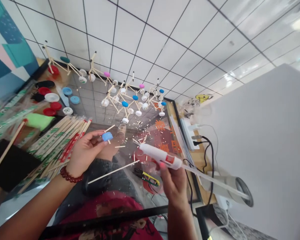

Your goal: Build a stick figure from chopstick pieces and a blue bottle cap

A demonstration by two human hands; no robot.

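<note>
Right hand (pixel 174 178) grips glue gun (pixel 153 152); left hand (pixel 86 150) pinches blue piece (pixel 107 136), apparently unfinished; several stick-and-wheel models (pixel 125 104) beyond look assembled.

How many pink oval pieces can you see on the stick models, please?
2: the left pink piece, right of the green piece, and the right pink piece, just beyond a blue piece. More may be hidden.
</note>
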